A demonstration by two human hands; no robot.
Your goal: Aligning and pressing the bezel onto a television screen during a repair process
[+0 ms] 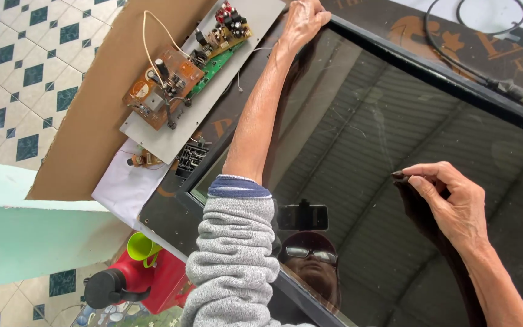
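**Two hands on a bare screen panel**

We look down on a large dark screen (394, 181) lying flat and filling most of the view, its glossy face mirroring a corrugated roof overhead. Our left hand (304, 21), at the end of an outstretched arm in a grey sleeve (231, 254), curls over the screen's far corner, the grip closed on the black frame there. Our right hand (449, 203) rests on the glass nearer us, thumb and forefinger pinched together at the surface; we cannot tell whether they hold anything.

Beside the far edge, a grey metal plate (180, 124) carries a brown circuit board (161, 91) and a green board (213, 63), with a pale wire looping up from them. The plate lies partly on a sheet of cardboard (98, 115) over a tiled floor (19, 66). A black cable (485, 75) trails along the upper right. A red jug (146, 281) with a green cup sits below the near corner.

We judge the screen broad, stiff and fragile, its face slick and easily marked; it wants holding by the frame edges, at two well-separated points, never by pressing on the glass.
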